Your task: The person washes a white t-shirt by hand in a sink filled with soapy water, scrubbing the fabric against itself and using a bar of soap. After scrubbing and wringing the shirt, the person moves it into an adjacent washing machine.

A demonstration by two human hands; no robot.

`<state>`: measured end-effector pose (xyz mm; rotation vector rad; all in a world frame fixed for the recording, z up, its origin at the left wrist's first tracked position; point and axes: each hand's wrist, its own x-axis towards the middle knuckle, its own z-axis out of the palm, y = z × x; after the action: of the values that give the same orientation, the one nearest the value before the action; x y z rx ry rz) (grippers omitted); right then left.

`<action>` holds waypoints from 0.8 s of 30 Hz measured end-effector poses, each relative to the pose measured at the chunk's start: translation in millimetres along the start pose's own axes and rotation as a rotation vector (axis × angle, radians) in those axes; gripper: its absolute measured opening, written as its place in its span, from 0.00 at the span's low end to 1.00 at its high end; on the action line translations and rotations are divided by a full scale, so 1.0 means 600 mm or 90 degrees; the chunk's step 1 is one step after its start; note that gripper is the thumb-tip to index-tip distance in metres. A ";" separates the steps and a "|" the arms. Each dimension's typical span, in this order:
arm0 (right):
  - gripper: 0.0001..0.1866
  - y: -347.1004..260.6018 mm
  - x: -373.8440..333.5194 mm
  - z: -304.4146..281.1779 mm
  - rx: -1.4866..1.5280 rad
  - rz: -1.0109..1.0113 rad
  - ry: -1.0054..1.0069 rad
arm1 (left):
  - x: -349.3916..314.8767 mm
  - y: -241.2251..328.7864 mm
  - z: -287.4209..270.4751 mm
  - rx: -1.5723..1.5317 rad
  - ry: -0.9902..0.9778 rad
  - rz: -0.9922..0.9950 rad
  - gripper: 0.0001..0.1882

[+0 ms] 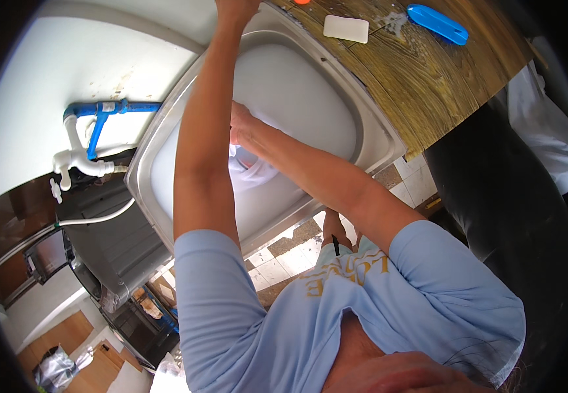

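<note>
A steel sink basin [380,124] holds cloudy, whitish water. My right hand [240,124] is over the basin, its fingers curled and partly hidden behind my left forearm. It grips a wet white cloth [257,175], which hangs below the hand into the water and has a small orange-red patch. My left arm crosses in front and reaches past the basin's far rim. Only the back part of my left hand [237,9] shows at the top edge; its fingers are out of the picture.
On the wood-patterned counter [421,85] at the right lie a white rectangular bar [346,29], a blue long-shaped plastic piece [437,25] and an orange item [302,1]. At the left are blue pipes [117,107], a white tap [77,159] and a dark grey ribbed panel [110,229].
</note>
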<state>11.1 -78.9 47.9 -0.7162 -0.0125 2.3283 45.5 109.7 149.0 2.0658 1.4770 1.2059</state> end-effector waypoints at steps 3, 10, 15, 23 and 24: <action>0.32 0.012 0.041 -0.017 0.024 -0.032 0.084 | 0.042 -0.082 0.031 0.024 -0.034 0.134 0.05; 0.19 -0.039 0.082 -0.033 0.066 0.014 0.128 | -0.193 0.061 -0.139 0.093 0.008 -0.151 0.05; 0.16 -0.036 0.085 -0.035 0.076 -0.002 0.093 | -0.467 0.072 -0.173 -0.236 0.080 -0.343 0.05; 0.22 -0.046 0.069 -0.035 0.045 0.042 0.011 | -0.583 0.091 -0.139 -0.446 0.011 -0.491 0.08; 0.22 -0.048 0.071 -0.035 0.040 0.040 -0.001 | -0.588 0.081 -0.130 -0.466 0.007 -0.484 0.07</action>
<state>13.4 -34.4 14.6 -0.6922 0.0838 2.3780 -22.5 -240.2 71.4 0.8969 1.3367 1.1635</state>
